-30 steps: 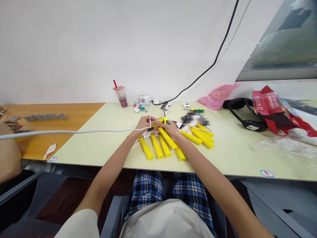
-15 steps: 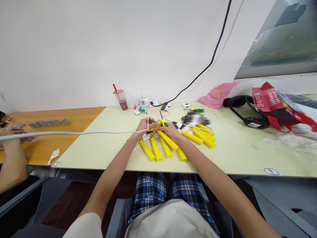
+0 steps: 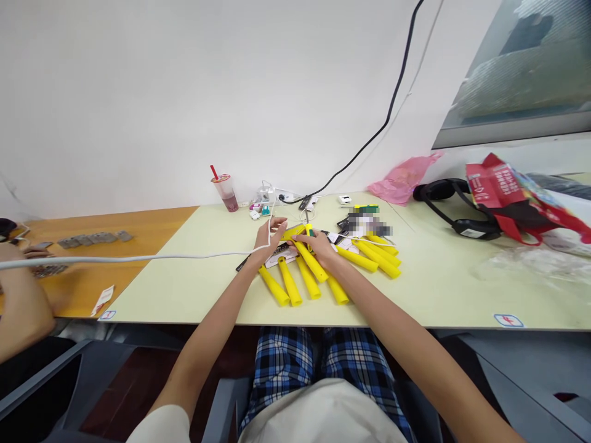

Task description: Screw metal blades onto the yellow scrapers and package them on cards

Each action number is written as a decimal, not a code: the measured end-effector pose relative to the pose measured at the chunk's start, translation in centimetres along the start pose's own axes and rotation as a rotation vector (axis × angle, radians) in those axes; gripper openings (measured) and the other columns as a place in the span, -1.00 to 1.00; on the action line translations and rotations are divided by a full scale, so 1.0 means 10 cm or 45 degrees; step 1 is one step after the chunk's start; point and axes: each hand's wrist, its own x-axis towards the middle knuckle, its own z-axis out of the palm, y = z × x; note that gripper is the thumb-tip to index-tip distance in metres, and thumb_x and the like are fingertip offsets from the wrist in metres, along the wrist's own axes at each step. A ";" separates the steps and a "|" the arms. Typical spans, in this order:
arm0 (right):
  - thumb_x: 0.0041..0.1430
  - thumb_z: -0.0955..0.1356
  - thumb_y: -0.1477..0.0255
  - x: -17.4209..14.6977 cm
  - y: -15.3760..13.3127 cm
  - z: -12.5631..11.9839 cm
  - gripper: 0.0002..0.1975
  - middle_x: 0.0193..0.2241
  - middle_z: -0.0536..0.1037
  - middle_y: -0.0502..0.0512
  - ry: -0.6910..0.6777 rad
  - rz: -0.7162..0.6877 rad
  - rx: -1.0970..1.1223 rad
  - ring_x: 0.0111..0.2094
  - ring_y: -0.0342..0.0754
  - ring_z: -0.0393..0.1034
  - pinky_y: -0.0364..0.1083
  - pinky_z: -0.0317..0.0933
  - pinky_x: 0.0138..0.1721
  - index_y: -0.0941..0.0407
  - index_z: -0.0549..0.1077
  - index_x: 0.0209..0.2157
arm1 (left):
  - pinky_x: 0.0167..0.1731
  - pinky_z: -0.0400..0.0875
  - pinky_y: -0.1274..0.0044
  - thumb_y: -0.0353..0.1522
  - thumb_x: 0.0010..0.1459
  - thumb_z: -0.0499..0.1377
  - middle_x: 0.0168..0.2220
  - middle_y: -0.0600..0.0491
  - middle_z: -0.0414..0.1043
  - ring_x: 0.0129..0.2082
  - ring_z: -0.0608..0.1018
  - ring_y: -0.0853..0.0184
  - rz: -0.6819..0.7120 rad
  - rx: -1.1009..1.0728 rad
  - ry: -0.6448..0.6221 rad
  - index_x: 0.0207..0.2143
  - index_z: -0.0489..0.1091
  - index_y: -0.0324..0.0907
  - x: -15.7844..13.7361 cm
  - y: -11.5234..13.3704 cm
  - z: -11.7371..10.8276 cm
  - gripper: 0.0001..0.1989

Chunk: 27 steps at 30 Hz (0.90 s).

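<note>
My left hand (image 3: 271, 232) is at the left end of a yellow plastic piece (image 3: 293, 232), its fingers loosely extended and a little apart. Whether it still touches the piece is hard to make out. My right hand (image 3: 321, 243) is closed around a screwdriver (image 3: 309, 231) with a yellow and green handle, its shaft pointing toward the wall. That hand's fingertips also rest by a long yellow tubular handle (image 3: 311, 263). More yellow handles (image 3: 290, 283) fan out below my hands, with black parts and white cards (image 3: 276, 257) partly hidden under them.
Further yellow handles (image 3: 381, 258) lie right, beside blurred dark packets. Behind are another green-yellow screwdriver (image 3: 367, 208), a drink cup (image 3: 228, 195) and a power strip (image 3: 281, 195). A white cable (image 3: 184, 254) crosses in front of my left hand. Headphones (image 3: 462, 209) lie right; another person's arm (image 3: 23, 301) is left.
My left hand's fingers have loosened and drawn slightly up from the yellow piece. The screwdriver in my right hand has shifted slightly right and its handle shows more. The view has moved a little.
</note>
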 end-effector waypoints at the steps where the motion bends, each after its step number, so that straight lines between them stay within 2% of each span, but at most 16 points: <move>1: -0.14 0.69 0.56 0.00 -0.01 0.00 -0.60 -0.44 0.67 0.05 0.026 -0.025 0.010 -0.39 0.01 0.66 -0.10 0.59 -0.36 0.09 0.47 -0.39 | 0.16 0.47 0.27 -0.03 0.45 0.17 0.12 -0.15 0.62 0.10 0.62 0.10 0.058 0.097 0.014 0.13 0.56 -0.14 -0.04 0.02 0.02 -0.54; 4: -0.10 0.68 0.48 0.01 -0.04 -0.02 -0.64 -0.42 0.68 0.06 0.107 -0.109 0.031 -0.40 -0.03 0.63 -0.14 0.53 -0.41 0.10 0.49 -0.37 | 0.39 0.28 0.17 -0.12 0.51 0.08 0.30 -0.16 0.51 0.34 0.47 0.05 0.218 0.418 0.020 0.29 0.49 -0.09 -0.18 0.08 0.12 -0.54; 9: -0.15 0.67 0.34 0.02 -0.07 -0.07 -0.62 -0.45 0.62 -0.07 0.200 -0.262 0.045 -0.43 -0.10 0.54 -0.17 0.45 -0.40 0.09 0.52 -0.34 | 0.49 0.10 0.02 -0.22 0.49 0.08 0.46 -0.06 0.34 0.55 0.18 -0.06 0.346 0.756 -0.033 0.37 0.45 0.05 -0.34 0.31 0.31 -0.53; 13: -0.24 0.69 0.27 0.07 -0.09 -0.07 -0.54 -0.48 0.55 -0.14 0.244 -0.348 0.063 -0.45 -0.15 0.45 -0.18 0.38 -0.41 0.09 0.51 -0.36 | 0.46 0.18 0.02 -0.33 0.48 0.03 0.44 -0.12 0.36 0.50 0.29 -0.05 0.367 0.779 -0.037 0.42 0.40 0.01 -0.31 0.47 0.41 -0.48; 17: -0.26 0.69 0.22 0.09 -0.10 -0.08 -0.52 -0.49 0.53 -0.15 0.255 -0.398 0.065 -0.45 -0.14 0.41 -0.18 0.35 -0.41 0.08 0.49 -0.37 | 0.44 0.24 0.04 -0.36 0.46 0.04 0.45 -0.17 0.35 0.47 0.34 -0.03 0.349 0.761 -0.035 0.42 0.39 -0.04 -0.26 0.48 0.47 -0.46; 22: -0.22 0.68 0.21 0.10 -0.07 -0.09 -0.55 -0.45 0.54 -0.12 0.257 -0.473 0.029 -0.39 -0.12 0.43 -0.17 0.37 -0.33 0.09 0.49 -0.38 | 0.41 0.31 0.05 -0.44 0.38 0.06 0.46 -0.14 0.35 0.51 0.30 0.01 0.350 0.763 -0.009 0.48 0.31 -0.05 -0.26 0.44 0.52 -0.36; 27: -0.18 0.67 0.21 0.10 -0.05 -0.07 -0.57 -0.46 0.51 -0.13 0.264 -0.567 -0.021 -0.38 -0.15 0.34 -0.19 0.30 -0.32 0.09 0.49 -0.41 | 0.36 0.36 0.00 -0.47 0.34 0.08 0.44 -0.13 0.38 0.52 0.29 -0.03 0.336 0.804 -0.003 0.50 0.30 0.01 -0.28 0.47 0.56 -0.30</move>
